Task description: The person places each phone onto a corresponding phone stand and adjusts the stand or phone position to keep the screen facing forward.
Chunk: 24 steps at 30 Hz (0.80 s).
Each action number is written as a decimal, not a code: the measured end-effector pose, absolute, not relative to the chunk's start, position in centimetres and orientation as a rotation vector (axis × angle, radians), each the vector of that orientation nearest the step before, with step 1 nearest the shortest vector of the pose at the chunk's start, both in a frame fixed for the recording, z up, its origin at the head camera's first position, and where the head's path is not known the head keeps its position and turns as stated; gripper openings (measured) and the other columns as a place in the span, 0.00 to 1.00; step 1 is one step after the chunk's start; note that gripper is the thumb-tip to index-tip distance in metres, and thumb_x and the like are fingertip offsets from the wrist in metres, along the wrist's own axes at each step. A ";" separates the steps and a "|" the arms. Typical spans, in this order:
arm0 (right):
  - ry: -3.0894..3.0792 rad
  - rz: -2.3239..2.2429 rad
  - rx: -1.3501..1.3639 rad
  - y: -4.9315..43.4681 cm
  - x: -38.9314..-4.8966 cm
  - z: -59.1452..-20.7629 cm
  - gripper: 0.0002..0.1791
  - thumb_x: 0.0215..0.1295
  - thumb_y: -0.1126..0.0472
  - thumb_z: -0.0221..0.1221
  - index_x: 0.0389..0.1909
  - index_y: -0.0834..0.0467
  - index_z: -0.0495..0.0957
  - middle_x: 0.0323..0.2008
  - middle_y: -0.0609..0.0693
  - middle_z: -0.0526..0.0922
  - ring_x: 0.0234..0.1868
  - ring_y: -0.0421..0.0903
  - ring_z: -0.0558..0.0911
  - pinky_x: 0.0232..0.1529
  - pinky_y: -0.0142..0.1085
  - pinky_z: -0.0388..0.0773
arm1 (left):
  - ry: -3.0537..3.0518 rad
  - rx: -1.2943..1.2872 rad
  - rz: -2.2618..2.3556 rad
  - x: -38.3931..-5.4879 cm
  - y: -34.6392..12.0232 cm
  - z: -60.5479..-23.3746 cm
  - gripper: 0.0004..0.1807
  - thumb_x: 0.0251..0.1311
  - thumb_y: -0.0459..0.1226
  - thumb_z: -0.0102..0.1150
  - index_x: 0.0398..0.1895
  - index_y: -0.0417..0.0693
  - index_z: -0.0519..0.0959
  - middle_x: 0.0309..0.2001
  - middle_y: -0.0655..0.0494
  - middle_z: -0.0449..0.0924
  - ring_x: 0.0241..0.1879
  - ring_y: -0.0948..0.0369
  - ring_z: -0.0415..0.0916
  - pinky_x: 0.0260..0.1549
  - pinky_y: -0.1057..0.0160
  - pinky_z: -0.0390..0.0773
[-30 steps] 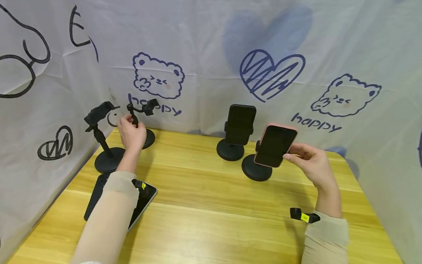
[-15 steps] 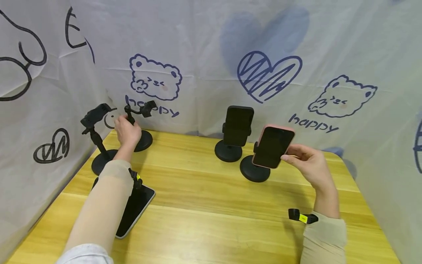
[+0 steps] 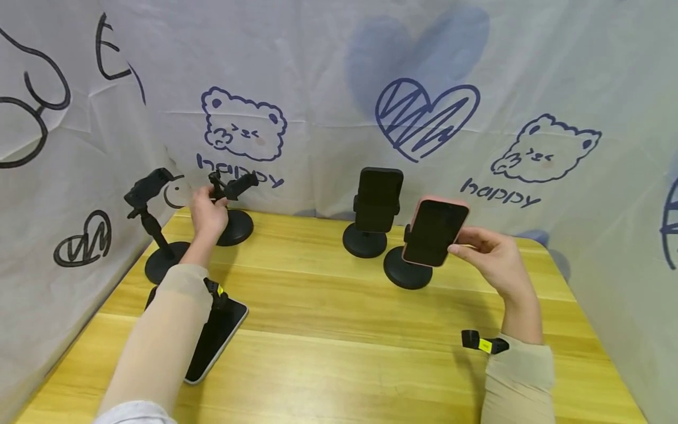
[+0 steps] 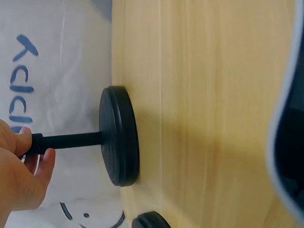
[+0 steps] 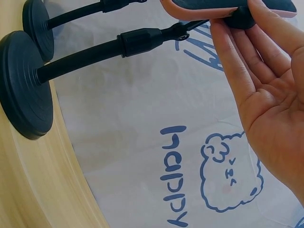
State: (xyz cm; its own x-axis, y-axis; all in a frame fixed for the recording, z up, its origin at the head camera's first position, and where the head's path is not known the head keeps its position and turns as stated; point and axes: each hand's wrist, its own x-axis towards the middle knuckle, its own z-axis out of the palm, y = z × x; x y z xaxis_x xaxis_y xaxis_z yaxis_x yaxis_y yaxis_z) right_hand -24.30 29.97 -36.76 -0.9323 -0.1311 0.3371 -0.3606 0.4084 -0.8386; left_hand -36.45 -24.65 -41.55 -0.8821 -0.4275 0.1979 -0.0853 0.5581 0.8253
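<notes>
My left hand [image 3: 208, 218] grips the upper pole of a black phone stand [image 3: 236, 228] at the back left. In the left wrist view, thumb and fingers close round the thicker collar of its pole [image 4: 71, 140], above the round base. The stand's empty clamp [image 3: 241, 185] juts out to the right. My right hand [image 3: 495, 259] pinches the right edge of a phone in a pink case [image 3: 435, 232], thumb in front and fingers behind. That phone sits tilted in the clamp of another black stand [image 3: 408, 270]; the right wrist view shows its pole [image 5: 99, 57].
A black phone [image 3: 379, 200] stands upright in a stand just behind, to the left. Another black stand [image 3: 164, 259] is at the far left. A dark-screened tablet [image 3: 222, 333] lies partly under my left forearm. White cloth with drawings [image 3: 328, 159] hangs behind the wooden table [image 3: 339, 365].
The stand in my left hand has shifted slightly right, and its clamp has turned and sits lower. My right hand keeps its place on the pink-cased phone.
</notes>
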 end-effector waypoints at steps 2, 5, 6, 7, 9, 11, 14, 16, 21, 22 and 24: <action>-2.447 1.540 0.436 29.9 -24.4 -36.8 0.17 0.68 0.67 0.69 0.54 0.71 0.82 0.39 0.34 0.87 0.40 0.35 0.86 0.42 0.25 0.83 | -2.419 0.363 -1.252 -36.4 -24.2 -41.6 0.20 0.77 0.30 0.52 0.66 0.29 0.71 0.62 0.30 0.70 0.64 0.37 0.72 0.66 0.45 0.73; -2.439 1.562 0.445 29.9 -24.4 -36.7 0.17 0.68 0.67 0.68 0.55 0.71 0.82 0.40 0.34 0.87 0.40 0.36 0.86 0.43 0.26 0.84 | -2.406 0.279 -1.252 -36.3 -23.2 -41.6 0.17 0.75 0.29 0.55 0.62 0.29 0.75 0.58 0.29 0.72 0.63 0.37 0.74 0.64 0.45 0.75; -2.435 1.571 0.448 29.9 -24.4 -36.7 0.17 0.68 0.68 0.68 0.55 0.71 0.82 0.40 0.35 0.88 0.40 0.36 0.86 0.43 0.26 0.84 | -2.401 0.251 -1.255 -36.2 -22.8 -41.7 0.16 0.75 0.29 0.55 0.61 0.28 0.76 0.57 0.29 0.73 0.62 0.37 0.75 0.64 0.44 0.76; -2.432 1.580 0.451 29.9 -24.4 -36.7 0.17 0.68 0.68 0.68 0.55 0.71 0.82 0.40 0.35 0.88 0.41 0.36 0.87 0.43 0.26 0.84 | -2.402 0.228 -1.255 -36.2 -22.4 -41.7 0.16 0.74 0.29 0.56 0.60 0.28 0.76 0.56 0.29 0.74 0.61 0.37 0.76 0.63 0.44 0.76; -2.426 1.595 0.453 29.9 -24.4 -36.8 0.17 0.68 0.68 0.68 0.55 0.71 0.82 0.40 0.35 0.88 0.41 0.36 0.87 0.44 0.26 0.84 | -2.399 0.187 -1.244 -36.1 -21.6 -41.9 0.14 0.73 0.29 0.58 0.57 0.28 0.78 0.53 0.29 0.75 0.59 0.37 0.76 0.62 0.43 0.76; -2.425 1.598 0.453 29.9 -24.4 -36.7 0.17 0.67 0.68 0.68 0.55 0.71 0.82 0.40 0.35 0.88 0.40 0.36 0.87 0.44 0.26 0.84 | -2.399 0.151 -1.228 -36.1 -20.8 -42.0 0.13 0.72 0.28 0.59 0.54 0.27 0.79 0.50 0.29 0.76 0.56 0.36 0.76 0.60 0.42 0.76; -2.432 1.586 0.445 29.9 -24.3 -36.8 0.17 0.67 0.68 0.69 0.55 0.70 0.83 0.40 0.35 0.88 0.40 0.36 0.87 0.43 0.26 0.84 | -2.397 0.095 -1.193 -36.0 -19.4 -42.1 0.11 0.70 0.28 0.62 0.50 0.26 0.81 0.46 0.28 0.78 0.52 0.35 0.76 0.57 0.41 0.75; -2.439 1.577 0.436 29.9 -24.3 -36.8 0.17 0.67 0.68 0.69 0.55 0.70 0.83 0.39 0.35 0.88 0.40 0.36 0.86 0.43 0.26 0.84 | -2.399 0.063 -1.188 -35.8 -18.5 -42.2 0.12 0.69 0.28 0.63 0.50 0.26 0.82 0.46 0.28 0.79 0.52 0.35 0.77 0.56 0.40 0.76; -2.439 1.571 0.434 29.9 -24.3 -36.9 0.17 0.67 0.67 0.69 0.54 0.70 0.83 0.40 0.35 0.88 0.40 0.36 0.86 0.43 0.26 0.84 | -2.366 -0.046 -1.201 -35.1 -16.0 -42.4 0.13 0.69 0.28 0.63 0.53 0.29 0.82 0.50 0.29 0.82 0.53 0.35 0.80 0.57 0.41 0.78; -2.437 1.570 0.436 29.9 -24.3 -36.9 0.17 0.67 0.68 0.69 0.54 0.70 0.83 0.40 0.35 0.88 0.40 0.36 0.86 0.43 0.26 0.84 | -2.349 -0.077 -1.199 -35.0 -15.5 -42.6 0.14 0.68 0.27 0.63 0.54 0.28 0.82 0.50 0.28 0.82 0.53 0.35 0.80 0.57 0.41 0.78; -2.434 1.566 0.438 29.9 -24.4 -36.9 0.17 0.67 0.68 0.69 0.54 0.70 0.83 0.40 0.35 0.88 0.40 0.36 0.86 0.43 0.26 0.84 | -2.312 -0.153 -1.189 -34.8 -14.5 -42.9 0.14 0.67 0.25 0.62 0.54 0.29 0.83 0.51 0.29 0.83 0.53 0.35 0.80 0.58 0.41 0.78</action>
